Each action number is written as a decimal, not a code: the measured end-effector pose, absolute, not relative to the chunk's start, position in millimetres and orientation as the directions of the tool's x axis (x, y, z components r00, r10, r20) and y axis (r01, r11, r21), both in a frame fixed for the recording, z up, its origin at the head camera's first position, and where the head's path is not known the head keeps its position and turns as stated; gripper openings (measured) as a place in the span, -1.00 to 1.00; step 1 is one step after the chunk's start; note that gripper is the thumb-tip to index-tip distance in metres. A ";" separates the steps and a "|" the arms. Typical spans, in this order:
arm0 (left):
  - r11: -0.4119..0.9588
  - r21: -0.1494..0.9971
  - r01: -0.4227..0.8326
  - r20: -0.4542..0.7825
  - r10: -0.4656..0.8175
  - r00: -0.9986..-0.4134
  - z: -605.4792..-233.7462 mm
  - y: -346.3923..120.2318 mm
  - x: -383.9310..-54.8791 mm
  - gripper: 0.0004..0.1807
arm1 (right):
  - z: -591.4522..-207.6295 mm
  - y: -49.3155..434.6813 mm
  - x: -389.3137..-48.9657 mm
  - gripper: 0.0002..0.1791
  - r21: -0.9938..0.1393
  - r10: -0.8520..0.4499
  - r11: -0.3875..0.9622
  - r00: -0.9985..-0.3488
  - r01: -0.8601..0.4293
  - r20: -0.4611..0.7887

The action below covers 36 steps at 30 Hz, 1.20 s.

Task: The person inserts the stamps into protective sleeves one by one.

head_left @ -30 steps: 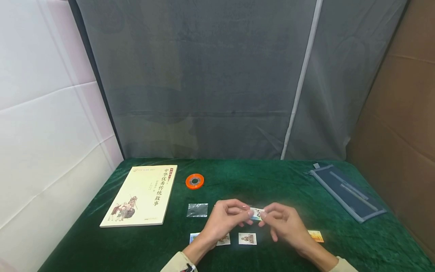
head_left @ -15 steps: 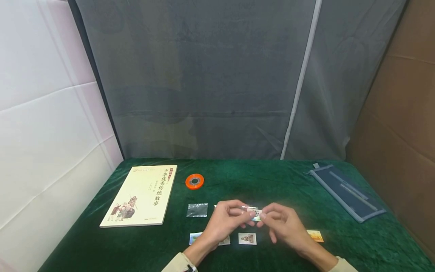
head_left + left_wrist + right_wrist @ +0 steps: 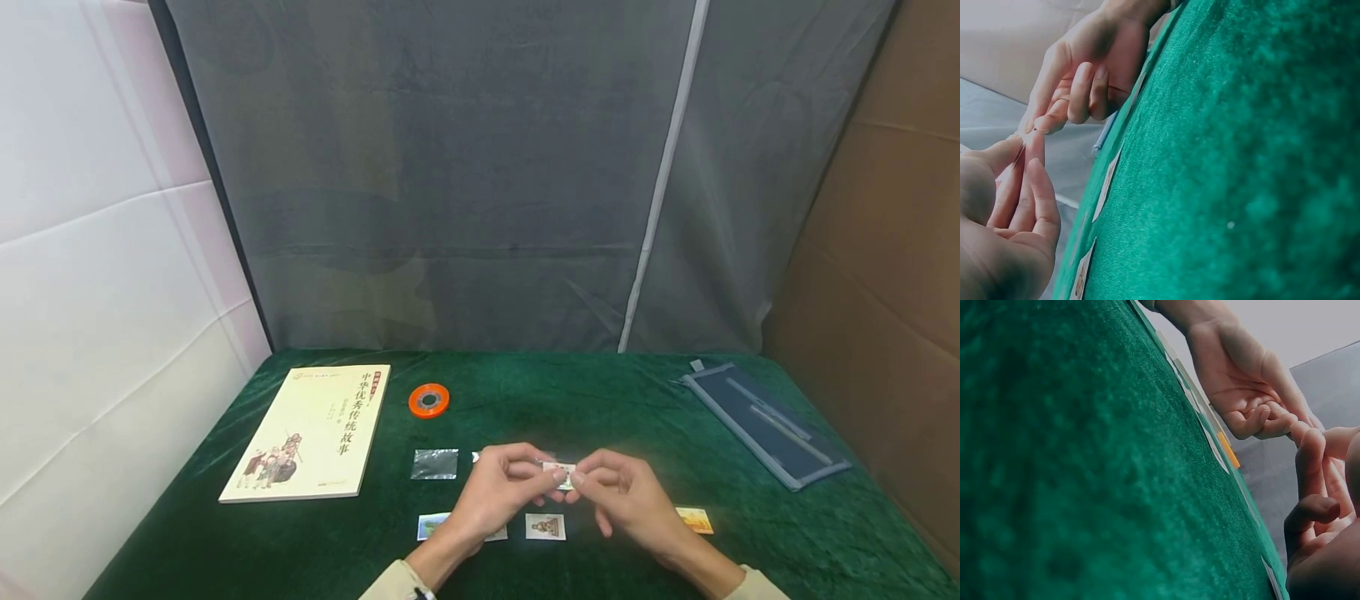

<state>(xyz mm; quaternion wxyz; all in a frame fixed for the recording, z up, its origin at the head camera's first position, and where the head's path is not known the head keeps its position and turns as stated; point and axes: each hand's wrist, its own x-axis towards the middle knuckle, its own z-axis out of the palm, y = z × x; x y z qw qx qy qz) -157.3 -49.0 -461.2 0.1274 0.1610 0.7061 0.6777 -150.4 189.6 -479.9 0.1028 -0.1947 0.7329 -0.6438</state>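
Note:
Between my two hands, over the green cloth, is a small white-edged picture stamp point(image 3: 566, 477). My left hand point(image 3: 491, 492) pinches its left edge between thumb and fingers. The right edge is pinched by my right hand point(image 3: 630, 500). In the left wrist view the stamp shows edge-on as a thin line point(image 3: 1020, 155) at the fingertips. On the cloth below lies a stamp with a seated figure point(image 3: 545, 527). A blue stamp point(image 3: 431, 525) lies left of it, partly behind my left wrist, which also hides most of another. An orange stamp point(image 3: 695, 521) lies beside my right wrist.
A clear plastic sleeve point(image 3: 434, 464) lies left of my hands, with an orange ring-shaped roll point(image 3: 429, 401) behind it. A cream book point(image 3: 307, 433) rests at the left, and a blue zip pouch point(image 3: 765, 425) at the right. A grey curtain point(image 3: 450, 208) hangs behind the table.
The stamp has tilted and turned slightly between the fingertips, and its visible face differs. A shiny clear film showed above it half a second ago. Both hands have stayed almost in place.

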 end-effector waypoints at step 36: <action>0.394 0.845 0.360 0.090 0.560 -0.824 -455.4 -24.8 -162.0 -0.98 | -465.1 229.6 -165.2 -0.89 -0.826 -0.544 0.453 -0.838 -0.336 0.043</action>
